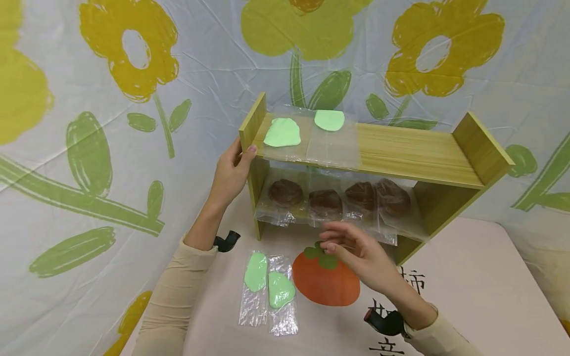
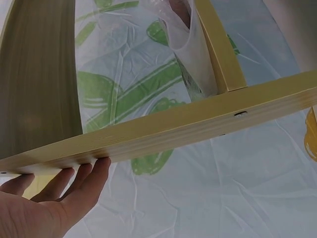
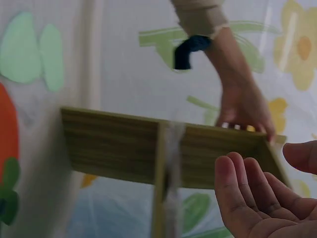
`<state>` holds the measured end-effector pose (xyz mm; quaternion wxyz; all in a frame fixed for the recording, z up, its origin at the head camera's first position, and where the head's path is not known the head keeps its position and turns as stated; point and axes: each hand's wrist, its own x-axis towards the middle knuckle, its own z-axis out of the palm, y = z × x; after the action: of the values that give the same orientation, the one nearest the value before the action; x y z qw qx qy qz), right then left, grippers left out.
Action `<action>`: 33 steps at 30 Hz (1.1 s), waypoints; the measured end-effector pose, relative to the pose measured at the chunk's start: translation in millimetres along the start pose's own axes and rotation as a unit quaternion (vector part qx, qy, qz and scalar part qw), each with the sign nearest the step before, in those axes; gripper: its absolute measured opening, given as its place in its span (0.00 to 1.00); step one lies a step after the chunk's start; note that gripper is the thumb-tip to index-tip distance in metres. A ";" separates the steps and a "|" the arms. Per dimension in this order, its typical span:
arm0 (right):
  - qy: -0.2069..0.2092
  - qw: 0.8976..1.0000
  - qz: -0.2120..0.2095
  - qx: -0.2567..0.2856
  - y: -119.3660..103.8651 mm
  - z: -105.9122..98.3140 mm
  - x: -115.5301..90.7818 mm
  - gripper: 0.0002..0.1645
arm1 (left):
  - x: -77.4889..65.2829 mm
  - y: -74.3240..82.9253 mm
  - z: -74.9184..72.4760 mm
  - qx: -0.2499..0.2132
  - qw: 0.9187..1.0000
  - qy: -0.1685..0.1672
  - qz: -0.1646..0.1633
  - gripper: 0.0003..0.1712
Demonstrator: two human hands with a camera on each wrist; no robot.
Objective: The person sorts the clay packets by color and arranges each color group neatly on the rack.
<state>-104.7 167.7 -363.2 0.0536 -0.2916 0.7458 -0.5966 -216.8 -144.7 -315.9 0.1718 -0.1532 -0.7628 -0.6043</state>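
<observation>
My left hand point(image 1: 232, 170) holds the left side panel of a small wooden shelf point(image 1: 409, 148), fingers along its outer face point(image 2: 124, 144) and thumb at the front edge. In front of the lower tier my right hand point(image 1: 356, 249) hovers with loosely bent fingers, holding nothing. On the top board lie two clear bags with flat pale-green pieces, a left piece point(image 1: 283, 132) and a right piece point(image 1: 329, 120). Several bagged dark reddish-brown round pieces point(image 1: 325, 203) sit side by side on the lower board, their bag ends hanging over its front edge.
Two more bagged pale-green pieces, one slim point(image 1: 256, 272) and one wider point(image 1: 281, 290), lie on the pale tablecloth point(image 1: 222, 316). Beside them is a printed orange persimmon point(image 1: 327, 284) with black characters. A flower-patterned curtain point(image 1: 213, 64) hangs right behind the shelf.
</observation>
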 end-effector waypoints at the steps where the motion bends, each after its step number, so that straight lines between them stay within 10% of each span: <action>1: -0.003 1.000 0.003 -0.002 6.2 3.1 -0.7 0.23 | 0.1 -0.1 0.1 0.001 1.000 0.000 0.000 0.29; 33: -0.010 0.987 0.160 0.002 157.4 82.4 31.7 0.20 | 0.6 0.1 -0.8 0.007 1.000 -0.002 0.012 0.28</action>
<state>-154.0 99.7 -523.0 0.1564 -0.1745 0.7808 -0.5792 -217.3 -145.4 -315.3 0.1788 -0.1624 -0.7657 -0.5961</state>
